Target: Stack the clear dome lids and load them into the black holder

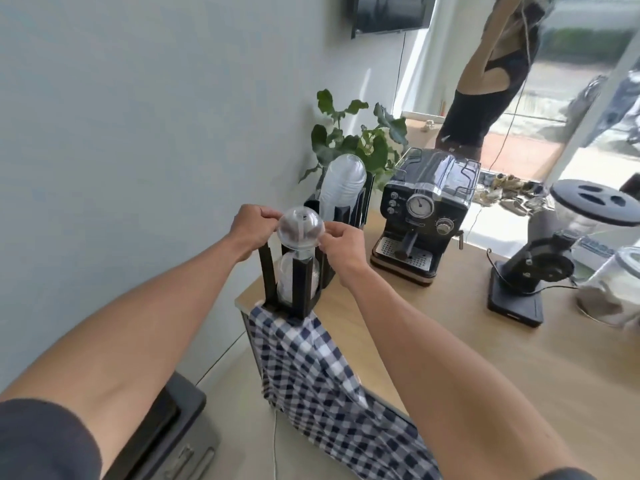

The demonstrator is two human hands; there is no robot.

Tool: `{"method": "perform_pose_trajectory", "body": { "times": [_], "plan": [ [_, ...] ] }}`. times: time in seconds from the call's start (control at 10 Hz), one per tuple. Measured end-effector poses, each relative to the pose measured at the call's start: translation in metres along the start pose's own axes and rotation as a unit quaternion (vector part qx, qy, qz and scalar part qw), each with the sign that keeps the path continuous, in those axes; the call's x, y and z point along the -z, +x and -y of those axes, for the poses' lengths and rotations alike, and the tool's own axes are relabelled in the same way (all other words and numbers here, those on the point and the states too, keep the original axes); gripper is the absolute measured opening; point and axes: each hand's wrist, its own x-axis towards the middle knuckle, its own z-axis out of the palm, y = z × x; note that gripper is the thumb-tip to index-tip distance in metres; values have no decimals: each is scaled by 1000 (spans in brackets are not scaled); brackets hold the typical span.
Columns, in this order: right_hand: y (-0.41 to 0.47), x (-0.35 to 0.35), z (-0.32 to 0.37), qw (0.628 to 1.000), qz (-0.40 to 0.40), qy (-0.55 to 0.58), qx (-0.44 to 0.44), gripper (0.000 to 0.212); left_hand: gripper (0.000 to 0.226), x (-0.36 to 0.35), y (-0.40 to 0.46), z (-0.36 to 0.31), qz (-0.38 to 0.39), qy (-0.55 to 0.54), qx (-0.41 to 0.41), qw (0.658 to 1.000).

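A stack of clear dome lids [300, 227] is held just above the top of the black holder [298, 285], which stands at the near left corner of the wooden counter. My left hand [250, 230] pinches the stack's left rim. My right hand [343, 244] pinches its right rim. More clear lids [284, 278] sit lower down between the holder's black posts. Behind it, a second black holder [360, 206] carries a tall stack of clear cups [341, 188].
A black espresso machine [420, 220] stands right of the holders, a black grinder [540, 261] and a glass jar [613, 289] further right. A checked cloth [322, 382] hangs over the counter's near corner. A plant [360, 140] is by the wall. A person [485, 84] stands near the window.
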Motion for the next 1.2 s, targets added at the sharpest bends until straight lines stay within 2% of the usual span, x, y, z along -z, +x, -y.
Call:
{"method": "perform_pose_trajectory", "body": {
  "times": [0.2, 0.3, 0.4, 0.5, 0.6, 0.7, 0.8, 0.9, 1.0, 1.1, 1.2],
  "plan": [
    [10, -17, -22, 996, -34, -59, -50, 16, 22, 0, 27, 19, 78, 54, -2, 995],
    [6, -17, -32, 996, -26, -64, -64, 21, 26, -3, 34, 26, 118, 64, 27, 991],
    [7, -19, -39, 995, -38, -47, -79, 37, 21, -4, 38, 26, 167, 70, 57, 982],
    [12, -23, -47, 992, -50, -35, -110, 30, 25, -10, 42, 24, 198, 72, 92, 973],
    [16, -27, -55, 989, -47, -43, -133, 20, 42, -12, 41, 22, 226, 103, 119, 961],
    [18, -32, -63, 988, -47, -64, -136, 14, 49, -15, 38, 21, 247, 118, 130, 953],
    [18, -33, -66, 985, -47, -90, -139, 12, 47, -18, 36, 21, 248, 102, 136, 954],
    [16, -27, -61, 985, -47, -104, -129, 9, 45, -17, 36, 21, 198, 120, 108, 967],
    [13, -16, -50, 987, -61, -108, -103, 20, 37, -13, 32, 13, 69, 212, 15, 975],
    [10, 2, -37, 989, -75, -106, -71, 20, 34, -18, 20, -11, -22, 240, -69, 968],
    [7, 24, -25, 987, -97, -111, -58, 18, 22, -35, 10, -32, -25, 222, -115, 968]
  ]
}}
